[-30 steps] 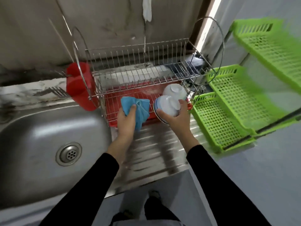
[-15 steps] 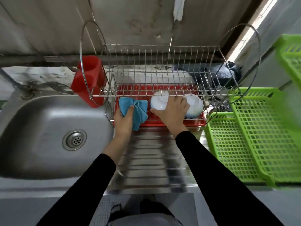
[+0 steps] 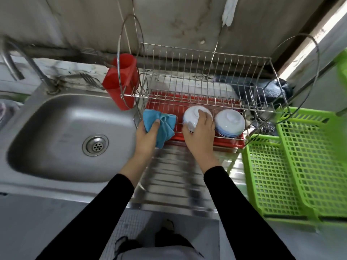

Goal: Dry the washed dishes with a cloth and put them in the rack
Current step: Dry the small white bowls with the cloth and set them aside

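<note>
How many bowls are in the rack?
2 show: the gripped bowl under the right hand, and the second bowl just right of it, both upside down in the rack. More may be stacked underneath.

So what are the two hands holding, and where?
The left hand grips the blue cloth at its bunched middle; the right hand holds an upside-down white bowl by base and side.

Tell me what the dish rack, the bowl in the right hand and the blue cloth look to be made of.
Dish rack: thin metal wire, bright and shiny, probably stainless or chromed steel; it glints.
Bowl: glazed ceramic by its look, white and glossy with a highlight; hard plastic is not ruled out.
Blue cloth: soft matte fabric, perhaps microfibre; it bunches into folds.
</note>
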The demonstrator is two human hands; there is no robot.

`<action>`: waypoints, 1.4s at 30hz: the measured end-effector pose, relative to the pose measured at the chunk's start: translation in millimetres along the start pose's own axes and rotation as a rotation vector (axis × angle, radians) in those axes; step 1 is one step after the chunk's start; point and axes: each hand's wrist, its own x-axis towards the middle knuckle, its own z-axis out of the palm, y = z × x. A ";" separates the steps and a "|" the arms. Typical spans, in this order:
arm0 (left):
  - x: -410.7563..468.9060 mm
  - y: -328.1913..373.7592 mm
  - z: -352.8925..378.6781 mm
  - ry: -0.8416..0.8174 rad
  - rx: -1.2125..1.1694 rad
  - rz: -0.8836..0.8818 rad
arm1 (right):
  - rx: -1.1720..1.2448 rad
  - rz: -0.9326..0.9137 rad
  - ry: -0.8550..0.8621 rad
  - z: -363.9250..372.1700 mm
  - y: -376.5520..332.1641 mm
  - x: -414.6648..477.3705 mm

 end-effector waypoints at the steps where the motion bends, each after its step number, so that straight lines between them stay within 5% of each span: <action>1: -3.7 -0.2 -5.5 -0.006 0.003 0.007 | 0.024 -0.004 -0.015 2.0 -3.9 -6.3; 5: -19.2 -4.4 -37.9 -0.021 0.042 0.050 | 0.028 -0.121 -0.070 13.6 -24.6 -31.8; 18: -52.1 6.0 -261.0 0.226 0.265 0.023 | -0.236 -0.451 -0.625 84.4 -204.1 -121.0; 30: -84.1 19.1 -496.9 0.550 0.360 -0.025 | -0.294 -0.732 -0.772 183.4 -383.8 -216.9; 42: -55.8 22.1 -639.7 0.732 0.289 -0.080 | -0.320 -0.884 -0.904 299.8 -516.1 -241.6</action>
